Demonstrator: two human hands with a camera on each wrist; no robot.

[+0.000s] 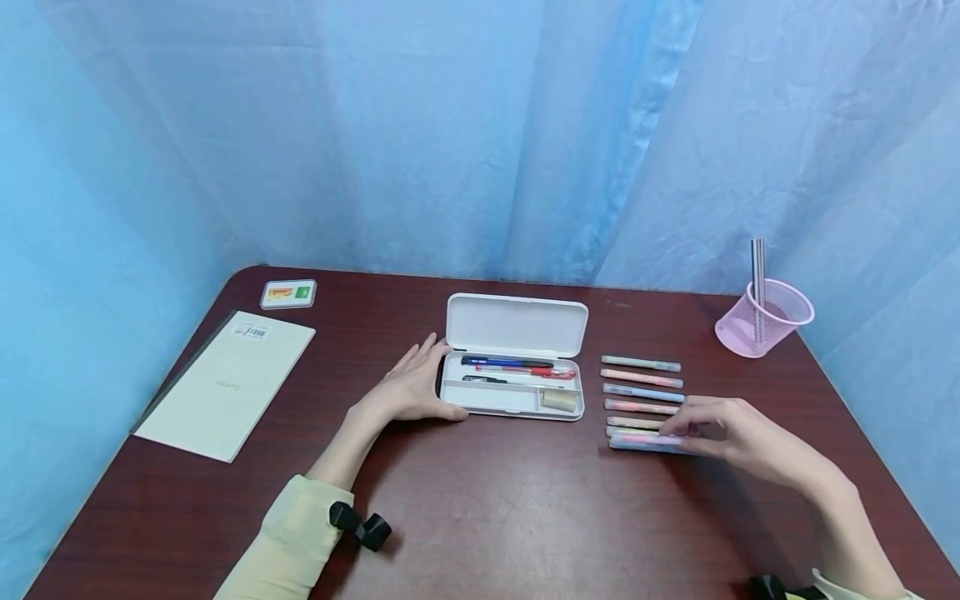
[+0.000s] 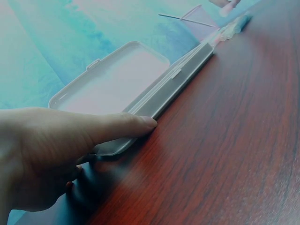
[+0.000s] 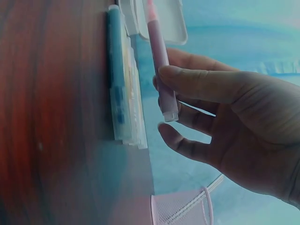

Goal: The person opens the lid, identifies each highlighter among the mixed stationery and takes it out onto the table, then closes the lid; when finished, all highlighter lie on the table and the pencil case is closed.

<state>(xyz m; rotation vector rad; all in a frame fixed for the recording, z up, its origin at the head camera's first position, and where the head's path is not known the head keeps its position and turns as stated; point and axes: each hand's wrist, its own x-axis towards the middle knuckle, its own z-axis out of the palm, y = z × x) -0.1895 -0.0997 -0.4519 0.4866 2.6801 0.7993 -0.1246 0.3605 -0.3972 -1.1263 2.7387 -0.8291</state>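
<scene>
A white pencil case (image 1: 517,325) lies with its lid raised. My left hand (image 1: 408,387) holds its left end, the thumb along the front side and the fingers toward the back corner. Inside are a blue pen (image 1: 510,362), a red pen (image 1: 525,372), a slim clear pen with a dark grip (image 1: 483,379) and a beige block (image 1: 558,401). My right hand (image 1: 738,429) pinches a pink-purple marker (image 3: 161,56) between thumb and fingers, just above the near end of a row of several pastel markers (image 1: 643,390). In the right wrist view this marker is apart from the others.
A pink mesh pen cup (image 1: 780,310) with silver sticks (image 1: 757,275) stands tilted at the back right. On the left lie a cream notebook (image 1: 228,383) and a small white card (image 1: 288,293). Blue curtains (image 1: 420,142) hang round the brown table (image 1: 510,500).
</scene>
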